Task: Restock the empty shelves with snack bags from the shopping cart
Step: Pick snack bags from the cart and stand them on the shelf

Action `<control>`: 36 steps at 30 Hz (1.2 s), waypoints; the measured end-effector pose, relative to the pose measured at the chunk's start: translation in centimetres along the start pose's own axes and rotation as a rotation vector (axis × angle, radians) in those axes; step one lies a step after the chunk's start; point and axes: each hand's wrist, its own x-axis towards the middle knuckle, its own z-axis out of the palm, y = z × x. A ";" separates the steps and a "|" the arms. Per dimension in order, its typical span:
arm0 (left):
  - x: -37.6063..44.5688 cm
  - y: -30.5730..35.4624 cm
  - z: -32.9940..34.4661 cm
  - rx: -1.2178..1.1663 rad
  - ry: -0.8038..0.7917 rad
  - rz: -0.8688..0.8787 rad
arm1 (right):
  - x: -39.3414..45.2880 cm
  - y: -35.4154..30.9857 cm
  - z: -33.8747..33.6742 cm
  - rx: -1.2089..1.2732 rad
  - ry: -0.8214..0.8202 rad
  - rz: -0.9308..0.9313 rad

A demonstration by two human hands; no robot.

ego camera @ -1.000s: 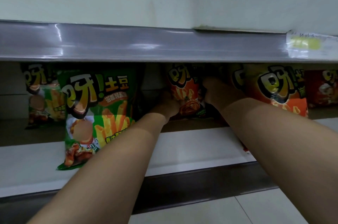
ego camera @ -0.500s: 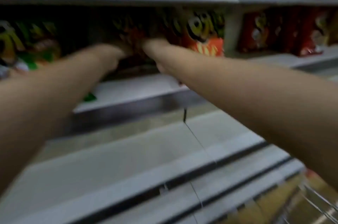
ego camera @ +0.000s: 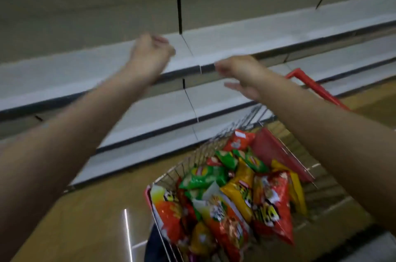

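Both arms are stretched out in front of the shelves [ego camera: 246,34], and neither hand holds anything. The left hand [ego camera: 151,53] is loosely curled, knuckles up, in front of the upper grey shelf edge. The right hand [ego camera: 240,75] sits lower and to the right, fingers relaxed and spread; the frame is motion-blurred, so exact finger pose is hard to call.

The shelves seen here are bare white boards with dark front strips, stacked in steps down to the floor [ego camera: 96,208], which is tan.

The shopping cart [ego camera: 169,176] is a wire basket with red trim, parked just beside the lowest shelf, below the right arm. The snack bags [ego camera: 231,197] are piled loose inside it, in red, orange, yellow and green, all still in the cart. The cart's red handle [ego camera: 312,86] shows past the right forearm.
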 end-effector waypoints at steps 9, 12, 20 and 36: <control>-11.5 -15.9 16.0 0.234 -0.647 -0.401 | -5.1 23.6 -7.5 -0.083 0.180 0.469; -13.1 -18.6 19.5 0.278 -0.740 -0.440 | -6.3 27.9 -8.6 -0.213 0.263 0.450; -16.1 -20.4 25.9 0.361 -0.923 -0.364 | -7.6 32.8 -9.8 -0.581 0.447 0.468; -19.3 -19.3 26.9 0.290 -1.084 -0.340 | -8.2 31.7 -10.2 -0.072 0.455 0.687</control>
